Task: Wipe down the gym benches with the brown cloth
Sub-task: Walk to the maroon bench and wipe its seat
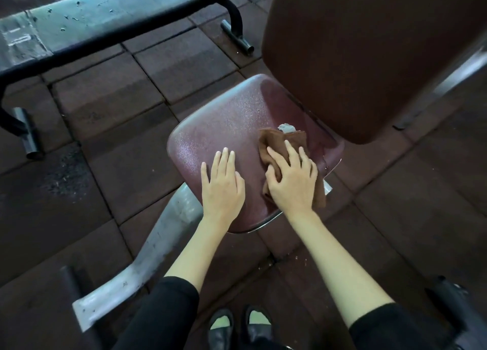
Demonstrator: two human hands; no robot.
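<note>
both hands are on the dark red seat (224, 128). right hand (292, 181) presses flat on the brown cloth (279, 144) at the seat's right side. left hand (222, 183) lies flat and empty, so the unwiped part is to the left.

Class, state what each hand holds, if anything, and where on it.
The right hand presses the brown cloth at its near half. The left hand holds nothing, flat on the seat pad.

- Single head cam, wide-angle, looks steeply down + fwd from standing height.
- Seat (237, 138) sits mid-frame, near; feet (239, 326) at bottom edge.
- Flat bench (87, 20) upper left, backrest (369, 54) upper right.
</note>
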